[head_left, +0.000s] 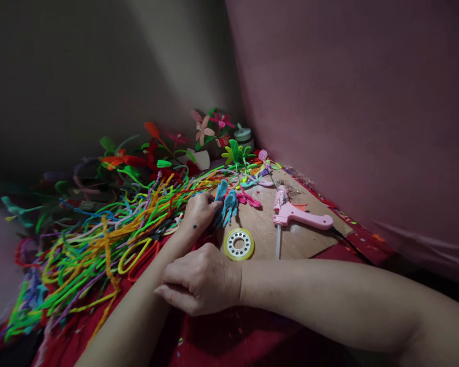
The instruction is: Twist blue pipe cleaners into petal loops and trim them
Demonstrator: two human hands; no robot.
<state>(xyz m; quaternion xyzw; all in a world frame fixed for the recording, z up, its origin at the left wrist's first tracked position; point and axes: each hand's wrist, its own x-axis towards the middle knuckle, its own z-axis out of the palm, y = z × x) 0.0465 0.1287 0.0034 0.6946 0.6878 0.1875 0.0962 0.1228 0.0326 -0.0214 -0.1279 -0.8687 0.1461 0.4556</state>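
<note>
At six o'clock, a tape roll (252,245) is showing yellow around a pale hub (245,244) ringed with dark dots. At four, a glue gun (290,213) is showing pink on a brown board (263,237). Pipe cleaners (107,239) at eight are mixing green, orange, yellow and purple over red cloth (331,252). Mid-dial, petals (229,203) are showing blue.

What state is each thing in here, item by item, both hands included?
Left hand: fingers bent, at the blue pieces; grip unclear.
Right hand: fingers curled, overlapping the left forearm in view.
Blue pieces: bent into loops.
Glue gun: lying on the board, glue stick protruding.
Tape roll: lying flat.
Fuzzy stems: loose, heaped.
Jar: lid on.
</note>
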